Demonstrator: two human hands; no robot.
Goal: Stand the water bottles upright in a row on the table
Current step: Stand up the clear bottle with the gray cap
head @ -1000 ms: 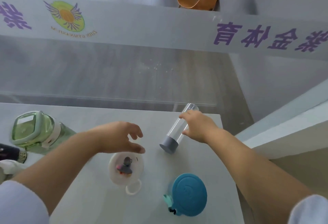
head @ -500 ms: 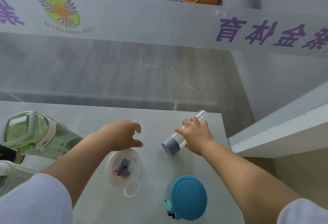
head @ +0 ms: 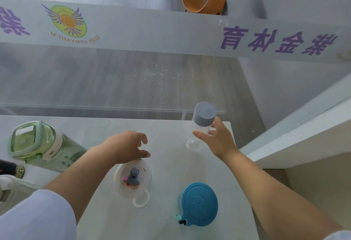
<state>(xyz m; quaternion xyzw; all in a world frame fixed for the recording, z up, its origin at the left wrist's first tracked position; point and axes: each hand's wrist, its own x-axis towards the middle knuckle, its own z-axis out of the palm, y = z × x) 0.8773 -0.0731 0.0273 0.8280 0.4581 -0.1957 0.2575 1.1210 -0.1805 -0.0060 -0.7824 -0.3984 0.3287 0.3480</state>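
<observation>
A clear bottle with a grey cap (head: 203,115) stands upright near the far right corner of the pale table (head: 106,218). My right hand (head: 218,140) curls around its clear body, thumb and fingers loosely on it. My left hand (head: 127,147) hovers with fingers apart just above a white-lidded bottle (head: 133,178) that stands upright at the table's middle. A teal-lidded bottle (head: 199,203) stands upright near the front right. A green bottle (head: 41,146) stands at the left, seen slanted from above.
The table's far edge and right edge lie close to the grey-capped bottle, with wooden floor beyond. A dark object (head: 11,169) and a white object (head: 9,186) sit at the left edge. A banner with purple characters (head: 275,42) crosses the background.
The grey-capped bottle lay on its side with the cap toward me; my right hand has tipped it up to stand, cap on top. My left hand stayed above the white lid.
</observation>
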